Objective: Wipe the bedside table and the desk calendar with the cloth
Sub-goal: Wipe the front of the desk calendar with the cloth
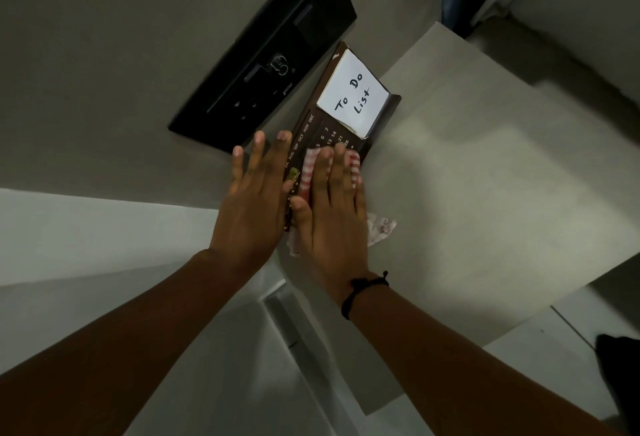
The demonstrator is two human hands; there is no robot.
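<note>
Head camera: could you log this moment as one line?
step: wiping brown desk calendar | right hand: pressing red-checked cloth | left hand: flat, steadying edge

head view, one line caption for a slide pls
Right hand presses a checked cloth onto the desk calendar while the left hand steadies its edge.

One desk calendar (322,131), one cloth (311,167), one note pad (351,93) at 12 o'clock; two hands: left hand (251,200), right hand (334,214); one bedside table (467,176).
</note>
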